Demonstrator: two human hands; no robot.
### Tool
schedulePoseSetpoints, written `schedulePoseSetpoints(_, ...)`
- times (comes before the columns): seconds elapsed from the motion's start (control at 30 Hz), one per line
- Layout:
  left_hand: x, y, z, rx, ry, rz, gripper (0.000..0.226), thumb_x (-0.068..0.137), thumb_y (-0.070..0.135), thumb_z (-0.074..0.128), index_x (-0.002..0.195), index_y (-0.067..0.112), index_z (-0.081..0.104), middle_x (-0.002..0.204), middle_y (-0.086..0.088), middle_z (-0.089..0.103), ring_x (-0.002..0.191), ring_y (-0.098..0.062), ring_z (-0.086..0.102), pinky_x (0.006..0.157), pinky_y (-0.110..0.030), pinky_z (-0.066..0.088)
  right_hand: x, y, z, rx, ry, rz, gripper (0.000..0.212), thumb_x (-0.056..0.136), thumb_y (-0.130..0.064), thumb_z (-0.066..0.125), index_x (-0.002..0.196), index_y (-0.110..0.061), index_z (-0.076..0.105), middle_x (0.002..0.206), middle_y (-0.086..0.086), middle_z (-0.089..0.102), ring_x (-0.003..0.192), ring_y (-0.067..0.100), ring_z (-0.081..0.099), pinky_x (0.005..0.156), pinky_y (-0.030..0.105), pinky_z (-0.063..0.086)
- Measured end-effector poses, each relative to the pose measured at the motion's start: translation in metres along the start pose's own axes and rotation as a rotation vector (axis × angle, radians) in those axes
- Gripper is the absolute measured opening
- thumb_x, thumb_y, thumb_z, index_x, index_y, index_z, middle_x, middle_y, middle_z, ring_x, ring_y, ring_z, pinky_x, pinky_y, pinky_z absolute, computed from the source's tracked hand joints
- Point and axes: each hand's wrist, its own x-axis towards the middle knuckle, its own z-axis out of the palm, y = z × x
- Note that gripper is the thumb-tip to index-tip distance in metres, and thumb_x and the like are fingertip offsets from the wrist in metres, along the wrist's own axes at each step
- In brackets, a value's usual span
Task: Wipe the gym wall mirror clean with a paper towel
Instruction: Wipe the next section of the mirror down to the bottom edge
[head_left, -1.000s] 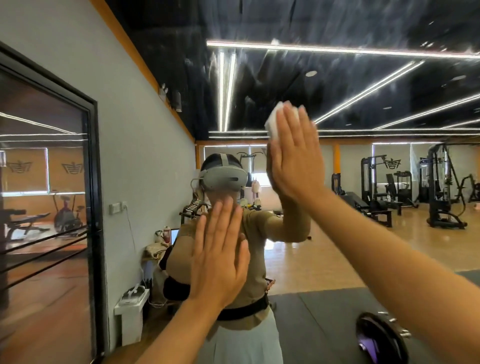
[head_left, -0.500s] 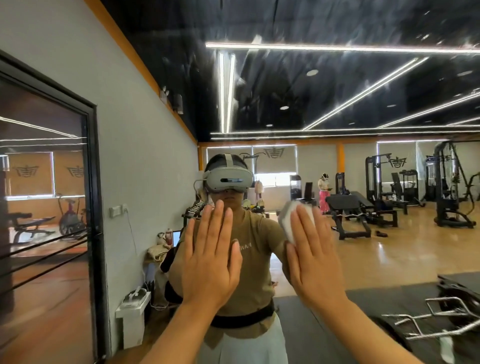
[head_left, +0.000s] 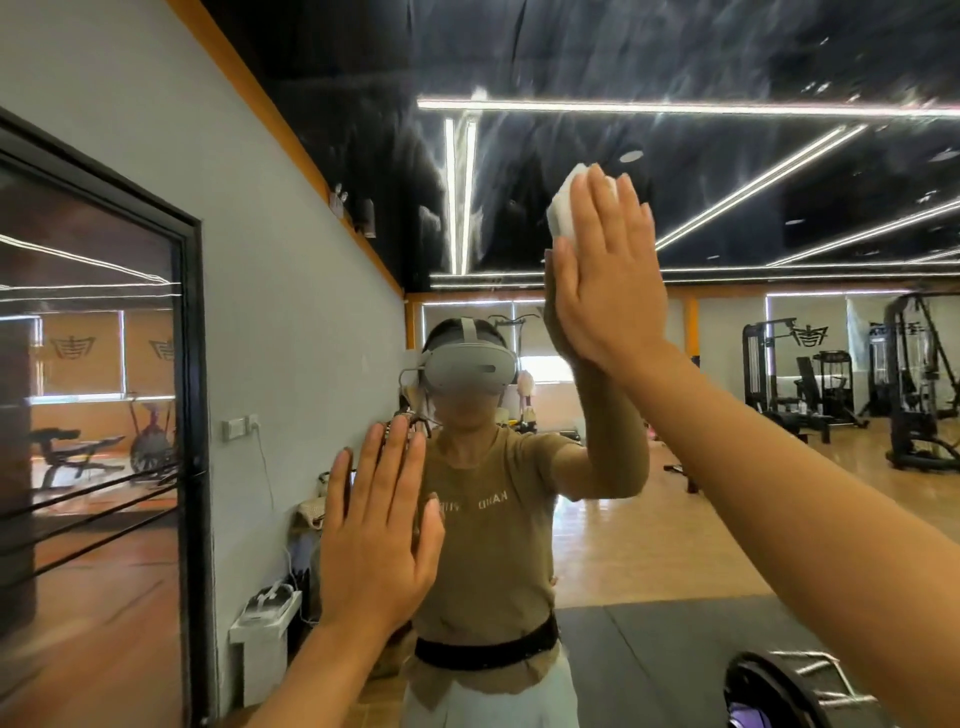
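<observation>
Flat-palmed, my right hand (head_left: 605, 270) presses the folded paper towel (head_left: 563, 210) against the mirror (head_left: 727, 467), fingers straight and together. The white wad shows only at the fingertips and along the thumb side, the rest hidden behind the palm. It sits high on the glass, above head height in the reflection. My left hand (head_left: 376, 535) is lower and well apart from it, spread flat with nothing in it. It appears to rest on the glass as a brace, though I cannot tell for sure that it touches.

Just behind the hands is the reflection of the person in a tan shirt (head_left: 493, 519), wearing the grey headset (head_left: 467, 366). The grey side wall (head_left: 291, 338) runs along the left, with a dark-framed glass panel (head_left: 93, 389) nearest me. A white bin (head_left: 265, 639) stands at the foot of that wall. A dark weight plate (head_left: 769, 696) shows at the lower right.

Farther back the glass reflects the wooden gym floor and the black weight machines (head_left: 909, 384) on the right. The reflected dark ceiling (head_left: 675, 52) carries pale smears and streaks, thick around the light strips.

I judge the job is mid-way at best. The towel is working the upper middle band, while the streaky haze across the top says much of that region is still unwiped. The lower glass reads clearer, but I cannot tell whether that is from wiping.
</observation>
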Motion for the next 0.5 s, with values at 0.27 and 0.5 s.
schedulePoseSetpoints(0.27, 0.002, 0.008, -0.008, -0.055, -0.016, -0.05, 0.061, 0.098, 0.03, 0.037, 0.153, 0.004, 0.035, 0.163, -0.013, 0.027, 0.152, -0.03, 0.02, 0.125, -0.047, 0.008, -0.13, 0.011, -0.008, 0.041, -0.068, -0.027, 0.058, 0.106, -0.026, 0.038, 0.157, -0.005, 0.021, 0.166, 0.011, 0.016, 0.155, 0.028, 0.006, 0.126, 0.047, 0.008)
schedulePoseSetpoints(0.5, -0.009, 0.079, 0.0, -0.205, -0.031, -0.116, 0.061, 0.097, 0.027, 0.04, 0.156, 0.011, 0.03, 0.166, -0.005, 0.021, 0.153, -0.022, 0.018, 0.126, -0.042, 0.004, -0.256, 0.044, -0.025, -0.013, -0.196, -0.119, 0.06, 0.104, -0.031, 0.033, 0.159, -0.012, 0.016, 0.167, 0.007, 0.014, 0.152, 0.034, 0.016, 0.121, 0.051, 0.02)
